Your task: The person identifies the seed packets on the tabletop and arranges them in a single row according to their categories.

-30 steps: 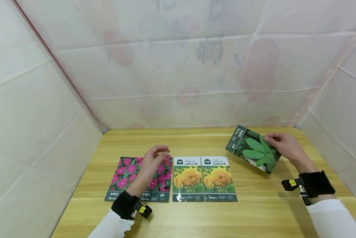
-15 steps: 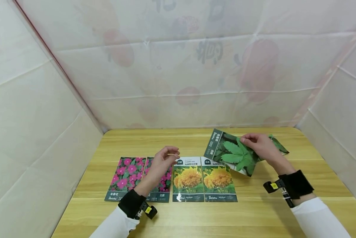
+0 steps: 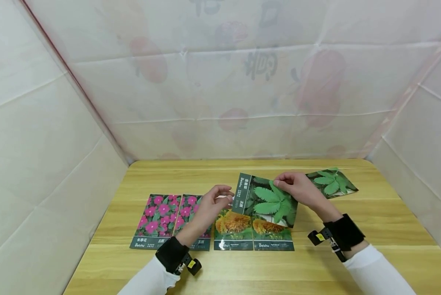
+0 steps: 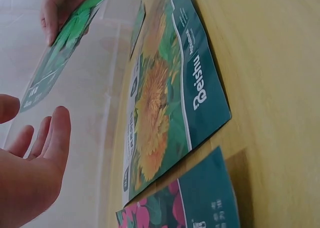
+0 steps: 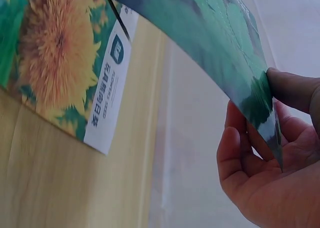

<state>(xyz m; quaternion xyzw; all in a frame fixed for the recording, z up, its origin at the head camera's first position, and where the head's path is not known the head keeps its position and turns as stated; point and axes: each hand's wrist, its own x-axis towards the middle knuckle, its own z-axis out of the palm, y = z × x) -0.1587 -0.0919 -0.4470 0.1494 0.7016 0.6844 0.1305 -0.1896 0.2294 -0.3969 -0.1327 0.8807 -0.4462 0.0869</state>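
Observation:
My right hand (image 3: 303,190) pinches a seed packet with a green leaf picture (image 3: 267,200) by its edge, thumb on the front. The packet is held tilted above two yellow sunflower seed packets (image 3: 233,233), covering their upper parts in the head view. My left hand (image 3: 210,209) has its fingers relaxed and apart, right at the dark end of the leaf packet. In the left wrist view, a gap shows between its thumb and fingers (image 4: 59,138). Below the left hand lie two pink periwinkle seed packets (image 3: 157,217), one partly hidden by the hand.
A second leaf packet (image 3: 332,182) lies slanted on the wooden table (image 3: 356,246) at the back right. Pale fabric walls (image 3: 205,139) rise behind the table and on both sides. Each wrist wears a black strap with a small camera (image 3: 194,266).
The right hand has carried the leaf packet leftward over the sunflower packets, uncovering the second leaf packet. The left hand has moved right, up to the carried packet's end.

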